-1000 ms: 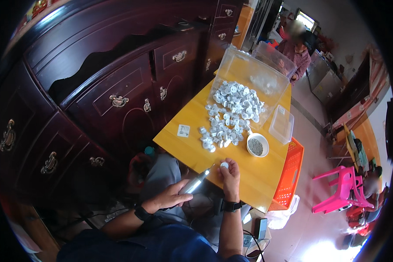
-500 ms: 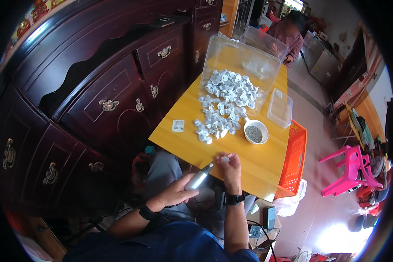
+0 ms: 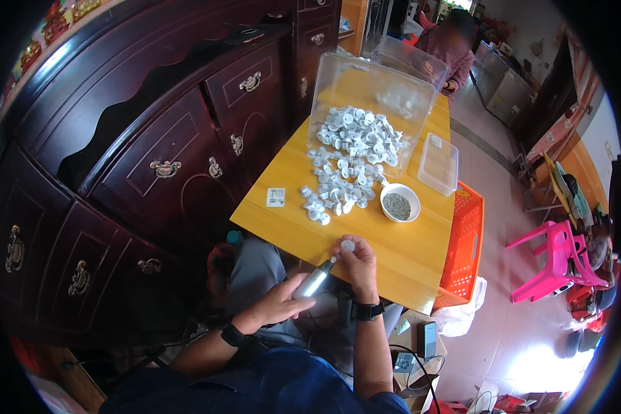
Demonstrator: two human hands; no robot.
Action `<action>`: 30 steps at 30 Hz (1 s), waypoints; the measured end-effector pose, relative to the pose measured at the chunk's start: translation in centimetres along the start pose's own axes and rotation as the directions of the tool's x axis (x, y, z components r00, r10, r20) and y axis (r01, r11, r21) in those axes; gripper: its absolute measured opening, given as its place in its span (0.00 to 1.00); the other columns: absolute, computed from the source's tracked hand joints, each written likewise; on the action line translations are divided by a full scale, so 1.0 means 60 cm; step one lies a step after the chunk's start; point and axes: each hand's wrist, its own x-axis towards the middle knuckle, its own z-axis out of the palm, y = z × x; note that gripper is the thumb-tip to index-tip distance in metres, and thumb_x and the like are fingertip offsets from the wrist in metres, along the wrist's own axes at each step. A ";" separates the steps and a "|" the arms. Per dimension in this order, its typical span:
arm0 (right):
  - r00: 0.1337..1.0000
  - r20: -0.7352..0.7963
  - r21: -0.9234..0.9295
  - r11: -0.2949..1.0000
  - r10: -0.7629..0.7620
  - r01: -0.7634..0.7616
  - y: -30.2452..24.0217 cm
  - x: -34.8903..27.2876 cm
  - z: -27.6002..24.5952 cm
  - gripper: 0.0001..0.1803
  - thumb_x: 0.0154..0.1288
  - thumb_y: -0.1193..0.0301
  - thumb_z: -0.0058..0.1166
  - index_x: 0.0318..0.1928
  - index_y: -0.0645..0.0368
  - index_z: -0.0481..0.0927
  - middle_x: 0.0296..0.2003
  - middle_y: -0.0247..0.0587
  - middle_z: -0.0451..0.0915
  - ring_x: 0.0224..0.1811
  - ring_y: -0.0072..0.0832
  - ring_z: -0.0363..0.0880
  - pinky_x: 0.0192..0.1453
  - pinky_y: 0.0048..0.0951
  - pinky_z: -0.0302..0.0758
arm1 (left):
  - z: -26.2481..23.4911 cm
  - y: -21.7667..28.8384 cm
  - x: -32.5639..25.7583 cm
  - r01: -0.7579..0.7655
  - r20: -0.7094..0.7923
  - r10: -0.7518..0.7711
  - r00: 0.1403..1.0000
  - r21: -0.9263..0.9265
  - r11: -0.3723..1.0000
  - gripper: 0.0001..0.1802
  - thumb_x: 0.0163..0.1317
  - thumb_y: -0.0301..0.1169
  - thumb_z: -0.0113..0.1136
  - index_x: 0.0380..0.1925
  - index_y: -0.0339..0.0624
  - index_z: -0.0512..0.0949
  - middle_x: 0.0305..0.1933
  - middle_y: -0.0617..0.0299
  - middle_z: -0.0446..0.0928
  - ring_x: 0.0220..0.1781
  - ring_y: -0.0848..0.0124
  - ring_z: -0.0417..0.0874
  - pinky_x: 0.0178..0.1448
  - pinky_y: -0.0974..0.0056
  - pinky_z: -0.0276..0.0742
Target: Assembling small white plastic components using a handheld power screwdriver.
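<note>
My left hand (image 3: 281, 302) grips a silver pen-shaped power tool (image 3: 315, 279), its tip pointing up toward my right hand. My right hand (image 3: 355, 261) pinches a small white round part (image 3: 348, 245) at the near edge of the yellow table (image 3: 407, 257). The tool's tip sits just beside that part. A heap of similar white round parts (image 3: 345, 162) spreads across the table's middle, spilling from a clear plastic box (image 3: 369, 86) lying on its side.
A small white bowl of grey bits (image 3: 399, 203) and a clear lidded tub (image 3: 439, 163) stand right of the heap. A dark wooden cabinet (image 3: 152, 145) lines the left. An orange crate (image 3: 466, 241) and pink chair (image 3: 555, 259) stand right. Another person (image 3: 452, 45) sits at the far end.
My view has shifted so the table sits higher and nearer. Both hands stay together, the tool still at the small white part in my right fingers.
</note>
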 end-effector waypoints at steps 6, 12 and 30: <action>1.000 -0.008 -0.013 1.000 -0.023 0.023 0.007 0.002 -0.001 0.11 0.70 0.83 0.50 0.50 0.64 0.77 0.43 0.37 0.82 0.39 0.22 0.82 0.45 0.21 0.79 | 0.001 -0.009 0.006 -0.008 -0.019 0.008 1.000 -0.002 1.000 0.31 0.66 0.36 0.62 0.66 0.40 0.64 0.32 0.66 0.75 0.24 0.80 0.75 0.28 0.72 0.73; 0.999 0.010 -0.030 0.999 -0.040 0.041 0.008 0.002 -0.001 0.10 0.70 0.83 0.50 0.49 0.64 0.77 0.41 0.36 0.81 0.39 0.21 0.82 0.45 0.21 0.79 | -0.002 -0.013 0.008 -0.015 -0.022 0.015 1.000 -0.014 1.000 0.32 0.66 0.36 0.63 0.66 0.40 0.64 0.32 0.67 0.74 0.24 0.80 0.74 0.27 0.73 0.72; 0.999 -0.023 -0.106 0.994 -0.022 0.020 0.003 -0.001 0.008 0.08 0.70 0.82 0.51 0.46 0.62 0.78 0.40 0.34 0.82 0.40 0.21 0.82 0.46 0.22 0.79 | -0.007 -0.007 0.010 0.014 0.020 -0.013 1.000 -0.027 1.000 0.30 0.70 0.34 0.59 0.67 0.37 0.61 0.34 0.66 0.73 0.26 0.80 0.73 0.31 0.72 0.73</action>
